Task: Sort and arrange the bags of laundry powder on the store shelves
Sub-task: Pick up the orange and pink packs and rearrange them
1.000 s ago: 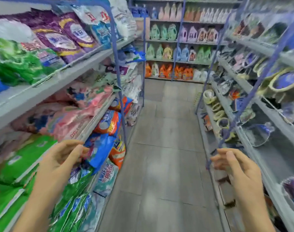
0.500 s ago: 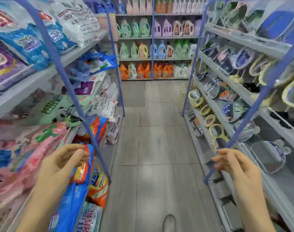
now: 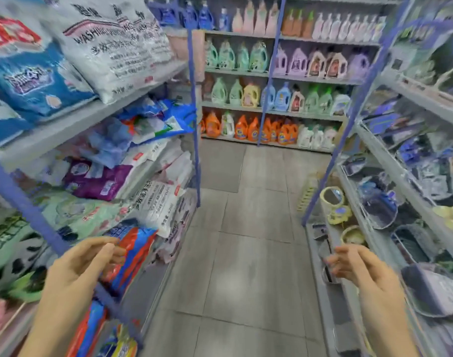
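Observation:
Bags of laundry powder fill the left shelves: a large white bag (image 3: 117, 47) and a blue bag (image 3: 32, 81) on the top shelf, a purple bag (image 3: 96, 180) and a heap of blue bags (image 3: 153, 119) below, and a red and blue bag (image 3: 132, 256) lower down. My left hand (image 3: 78, 269) hovers in front of the red and blue bag with loosely curled fingers and holds nothing. Over the aisle's right side, my right hand (image 3: 362, 269) hangs empty with relaxed fingers.
A grey tiled aisle floor (image 3: 246, 253) runs ahead to a back shelf of detergent bottles (image 3: 271, 99). The right shelves (image 3: 390, 176) carry basins, mirrors and plastic ware. Blue uprights (image 3: 194, 124) frame the shelves.
The view has moved forward along the aisle, so the green and pink bags slid out of view. Both hands stayed empty in the same loose pose.

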